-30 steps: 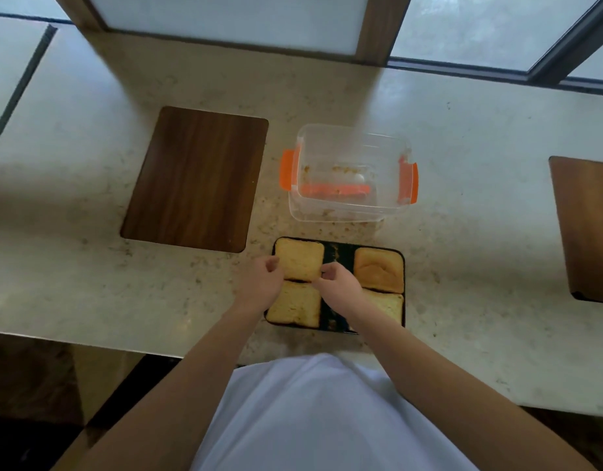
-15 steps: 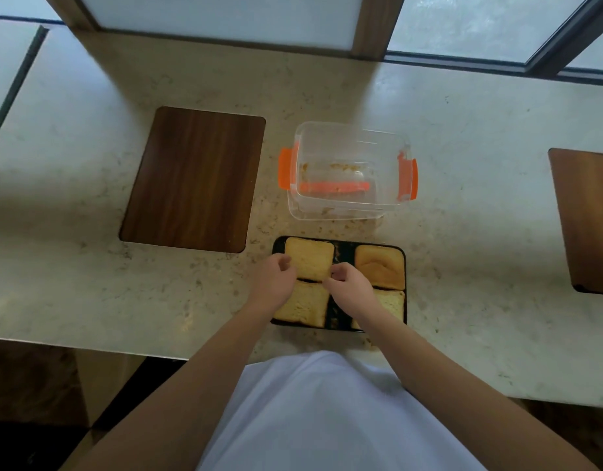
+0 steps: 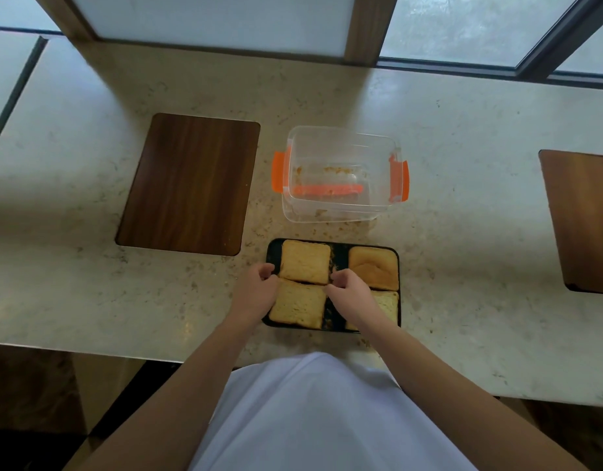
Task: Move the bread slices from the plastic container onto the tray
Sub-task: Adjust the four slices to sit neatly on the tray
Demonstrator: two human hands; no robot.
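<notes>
1. Four square, golden-brown bread slices lie flat in a two-by-two grid on the small black rectangular tray (image 3: 333,329): far-left slice (image 3: 305,261), far-right slice (image 3: 374,267), near-left slice (image 3: 298,307), near-right slice (image 3: 388,302), the last partly hidden by the wrist; neighbouring slices almost touch.
2. Behind the tray, the clear plastic container with orange side clips (image 3: 340,175) holds only crumbs and an orange strip; judging by that, the transfer looks finished bar tidying.
3. Handling, as a judgement: each slice is light, soft and crumbly; it would bend or tear if pinched hard at a corner; better to take it gently by two opposite edges, or slide fingers under it.
4. Left hand (image 3: 256,294) sits at the tray's left rim, fingers loosely curled, tips at the seam between the two left slices; it grips nothing that I can see.
5. Right hand (image 3: 349,294) hovers over the tray's middle, fingers curled in a loose pinch at the far-left slice's near-right corner; whether it truly holds that corner cannot be told.
</notes>
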